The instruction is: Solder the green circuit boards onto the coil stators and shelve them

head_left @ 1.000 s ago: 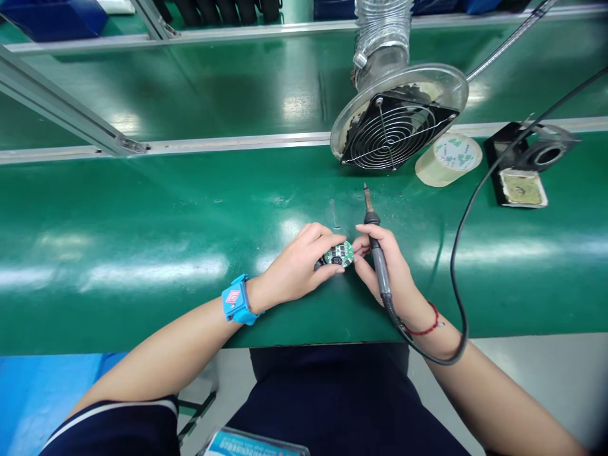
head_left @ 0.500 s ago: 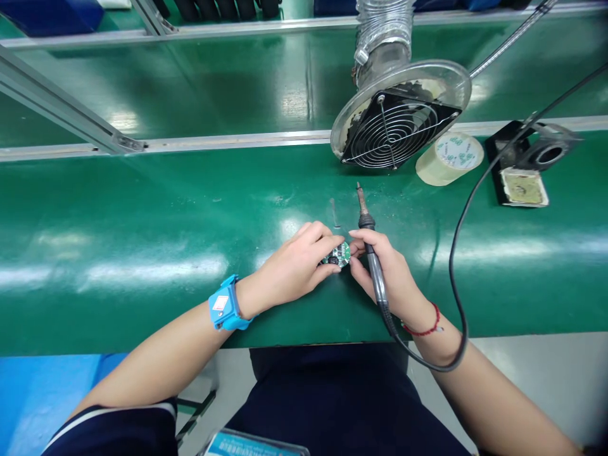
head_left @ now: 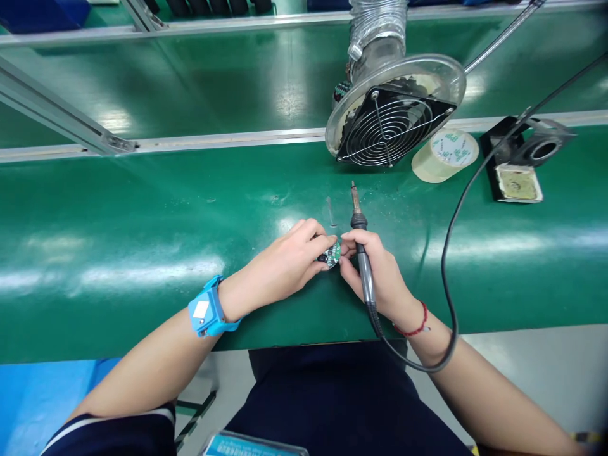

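Note:
Between the thumb and fingers of my left hand (head_left: 294,259) is a small round green circuit board (head_left: 334,254) with dark parts on it. Its left part is covered by my fingers. My right hand (head_left: 380,272) is closed around the soldering iron (head_left: 365,269), whose metal tip points away from me, clear of the board. The right fingertips are close to the board's right edge; whether they touch it I cannot tell. Both hands are above the green work surface (head_left: 142,221) near its front edge.
A round fume extractor fan (head_left: 389,133) hangs beyond the iron tip. Right of it stand a tape roll (head_left: 444,155) and an iron holder with a sponge tray (head_left: 519,183). The iron's black cable (head_left: 444,253) loops past my right wrist. A metal rail (head_left: 228,140) runs behind.
Both hands, the board and the iron appear slightly further left, partly because the whole view has shifted. The board looks tilted differently in my left fingers. Both holds are kept.

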